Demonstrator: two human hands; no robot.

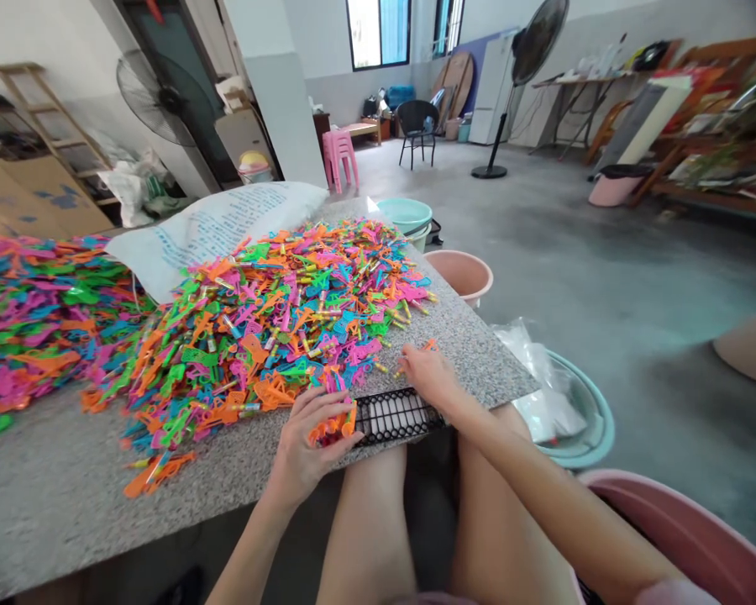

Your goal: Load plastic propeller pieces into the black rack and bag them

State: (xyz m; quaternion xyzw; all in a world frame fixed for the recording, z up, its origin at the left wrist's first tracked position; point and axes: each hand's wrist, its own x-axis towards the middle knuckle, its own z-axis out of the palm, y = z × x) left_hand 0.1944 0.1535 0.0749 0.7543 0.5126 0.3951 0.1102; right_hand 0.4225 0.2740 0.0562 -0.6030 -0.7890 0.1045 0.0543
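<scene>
My left hand (308,437) curls its fingers and thumb around several orange plastic toy pieces (328,430) at the left end of a black lattice basket (394,416). The basket lies at the table's front edge. Just above its right end is my right hand (433,378), fingers bent together. An orange bit (429,344) shows past its knuckles, but what the fingertips hold is hidden. Beyond both hands spreads a large heap of small pistol-shaped plastic toys (277,319) in pink, orange, green and blue, some with clear tubes.
The speckled stone table (182,512) carries a second toy heap (31,328) at left and a white printed sack (227,223) behind. Right of the table stand a peach tub (479,281), a light-blue basin (595,445) with plastic bags, and a pink tub (686,512).
</scene>
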